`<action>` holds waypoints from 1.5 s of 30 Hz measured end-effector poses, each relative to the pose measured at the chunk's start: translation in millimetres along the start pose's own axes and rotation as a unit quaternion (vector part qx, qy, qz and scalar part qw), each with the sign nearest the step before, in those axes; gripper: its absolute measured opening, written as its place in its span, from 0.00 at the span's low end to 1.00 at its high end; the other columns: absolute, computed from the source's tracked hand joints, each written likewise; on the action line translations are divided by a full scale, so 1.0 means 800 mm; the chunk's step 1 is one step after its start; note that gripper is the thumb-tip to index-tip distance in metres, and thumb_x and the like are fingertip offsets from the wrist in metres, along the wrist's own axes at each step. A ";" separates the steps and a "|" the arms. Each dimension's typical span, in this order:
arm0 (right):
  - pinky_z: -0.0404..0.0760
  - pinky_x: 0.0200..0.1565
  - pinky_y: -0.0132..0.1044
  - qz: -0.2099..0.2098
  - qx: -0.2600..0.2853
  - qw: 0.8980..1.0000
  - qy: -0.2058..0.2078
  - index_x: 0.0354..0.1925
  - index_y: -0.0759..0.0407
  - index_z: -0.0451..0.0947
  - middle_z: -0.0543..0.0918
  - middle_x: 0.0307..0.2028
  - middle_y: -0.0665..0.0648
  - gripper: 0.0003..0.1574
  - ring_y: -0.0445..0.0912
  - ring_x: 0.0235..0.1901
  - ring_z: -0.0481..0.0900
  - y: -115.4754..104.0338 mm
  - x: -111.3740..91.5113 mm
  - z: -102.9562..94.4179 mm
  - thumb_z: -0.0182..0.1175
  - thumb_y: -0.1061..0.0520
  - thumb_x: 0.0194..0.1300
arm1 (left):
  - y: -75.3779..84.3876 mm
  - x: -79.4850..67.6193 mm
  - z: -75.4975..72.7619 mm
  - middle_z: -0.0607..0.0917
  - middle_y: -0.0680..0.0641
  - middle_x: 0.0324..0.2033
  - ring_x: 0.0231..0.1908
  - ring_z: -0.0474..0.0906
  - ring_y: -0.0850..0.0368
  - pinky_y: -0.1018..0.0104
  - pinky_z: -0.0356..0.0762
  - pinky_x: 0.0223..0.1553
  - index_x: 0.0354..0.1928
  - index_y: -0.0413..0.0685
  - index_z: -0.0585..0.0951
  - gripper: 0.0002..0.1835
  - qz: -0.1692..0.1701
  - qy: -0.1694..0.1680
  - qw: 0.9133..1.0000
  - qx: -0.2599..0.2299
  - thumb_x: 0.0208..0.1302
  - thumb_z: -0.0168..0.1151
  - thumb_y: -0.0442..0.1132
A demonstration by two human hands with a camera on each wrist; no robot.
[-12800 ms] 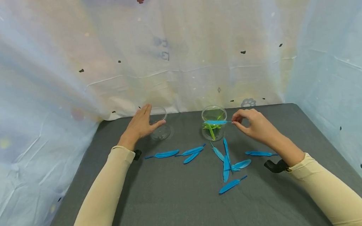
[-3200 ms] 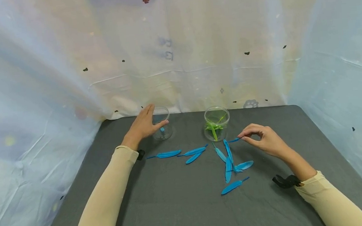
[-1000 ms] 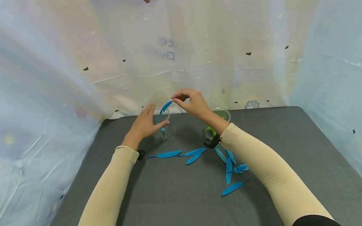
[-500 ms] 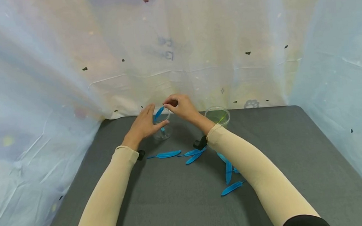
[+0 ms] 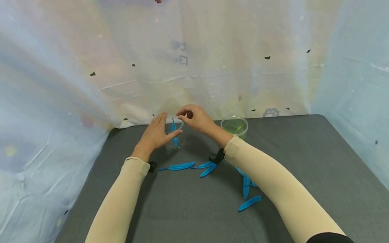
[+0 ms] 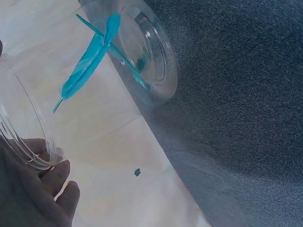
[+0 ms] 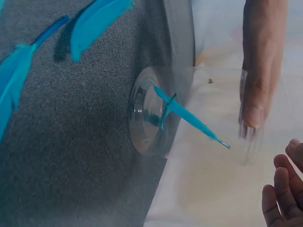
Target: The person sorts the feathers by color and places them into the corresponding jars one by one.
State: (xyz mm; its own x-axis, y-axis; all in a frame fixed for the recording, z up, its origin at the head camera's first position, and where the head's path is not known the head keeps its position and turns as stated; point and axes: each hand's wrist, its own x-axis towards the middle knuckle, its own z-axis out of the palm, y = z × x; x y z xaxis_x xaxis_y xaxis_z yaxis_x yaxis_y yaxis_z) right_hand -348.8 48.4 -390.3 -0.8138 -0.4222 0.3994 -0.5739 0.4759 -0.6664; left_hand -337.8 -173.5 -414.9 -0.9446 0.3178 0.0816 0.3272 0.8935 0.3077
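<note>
My left hand [image 5: 151, 136] grips a clear plastic jar [image 7: 142, 118] at its rim, thumb on the near side and fingers round the far side. Inside the jar a blue feather [image 6: 83, 71] leans at a slant, its quill toward the mouth. A second blue feather [image 6: 90, 24] crosses it lower down. Just beside the rim is my right hand [image 5: 197, 119], its fingers loosely bent with nothing between them. Several more blue feathers [image 5: 181, 166] lie on the grey table [image 5: 188, 221], some partly hidden under the right forearm.
To the right stands another clear jar [image 5: 233, 118] with green pieces [image 5: 239, 127] inside, its lower part hidden by my right sleeve. A pale printed curtain [image 5: 210, 59] hangs behind the table's far edge.
The right hand picked up a blue feather at the right, carried it left over the left jar and let it go inside. The left hand has stayed on that jar.
</note>
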 end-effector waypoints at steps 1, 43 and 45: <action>0.82 0.41 0.39 -0.006 -0.001 1.000 0.003 0.55 0.58 0.89 0.86 0.49 0.56 0.12 0.47 0.38 0.80 0.000 -0.002 -0.003 0.64 0.56 0.80 | 0.000 0.001 0.000 0.47 0.35 0.85 0.84 0.45 0.35 0.35 0.49 0.83 0.87 0.39 0.43 0.59 0.000 0.000 1.000 -0.001 0.75 0.57 0.72; 0.83 0.41 0.37 -0.048 -0.054 0.994 -0.083 0.52 0.53 0.88 0.87 0.45 0.46 0.11 0.38 0.38 0.81 0.027 -0.239 -0.127 0.70 0.62 0.74 | -0.009 0.005 -0.002 0.45 0.35 0.86 0.85 0.42 0.35 0.36 0.45 0.84 0.87 0.40 0.42 0.61 0.004 -0.004 1.000 -0.006 0.73 0.55 0.75; 0.84 0.40 0.37 -0.041 -0.056 0.993 -0.098 0.51 0.53 0.88 0.87 0.44 0.45 0.11 0.37 0.38 0.80 0.032 -0.251 -0.129 0.71 0.62 0.73 | -0.009 0.004 -0.002 0.46 0.34 0.86 0.85 0.42 0.35 0.36 0.44 0.84 0.87 0.40 0.43 0.61 0.004 -0.003 1.000 -0.008 0.73 0.56 0.75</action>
State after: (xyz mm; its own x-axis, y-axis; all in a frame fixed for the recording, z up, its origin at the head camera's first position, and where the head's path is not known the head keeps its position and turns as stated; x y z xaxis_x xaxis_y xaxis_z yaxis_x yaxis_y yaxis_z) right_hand -209.6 225.0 -422.1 -0.7371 -0.5995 0.3119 -0.6527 0.5122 -0.5582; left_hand -343.5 -179.1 -415.7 -0.9418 0.3267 0.0789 0.3342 0.8860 0.3214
